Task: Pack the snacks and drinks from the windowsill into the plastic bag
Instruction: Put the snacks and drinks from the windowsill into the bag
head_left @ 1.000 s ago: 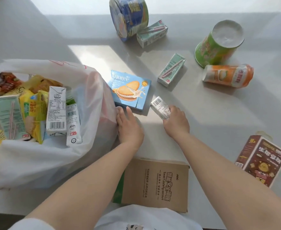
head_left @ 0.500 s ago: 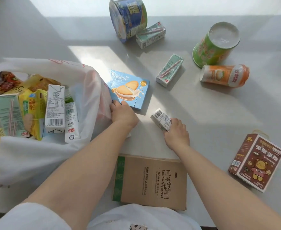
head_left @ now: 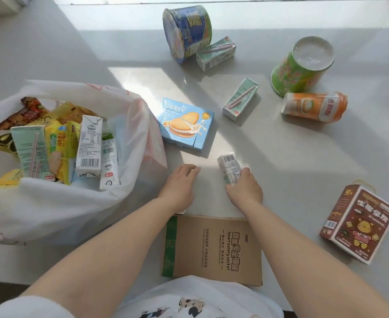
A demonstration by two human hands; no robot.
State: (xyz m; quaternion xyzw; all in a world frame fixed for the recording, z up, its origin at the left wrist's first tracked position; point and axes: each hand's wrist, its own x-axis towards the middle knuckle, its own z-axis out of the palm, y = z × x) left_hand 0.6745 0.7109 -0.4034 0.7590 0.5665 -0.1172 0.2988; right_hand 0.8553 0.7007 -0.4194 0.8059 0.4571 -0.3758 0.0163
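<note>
I'm gripping the small drink carton (head_left: 229, 167) in my right hand (head_left: 244, 191), fingers curled round its lower end. Left hand (head_left: 179, 184) is empty, fingers relaxed, near the plastic bag (head_left: 131, 180). I'm aiming to slot it upright beside the cartons already inside.

Grey windowsill (head_left: 303, 171) under plastic bag (head_left: 58, 210), scattered snacks (head_left: 186, 125), drinks (head_left: 240, 99)

White bag (head_left: 58, 210) lies open at left, part-filled with cartons; small carton (head_left: 229, 167) lies tilted right of it.
</note>
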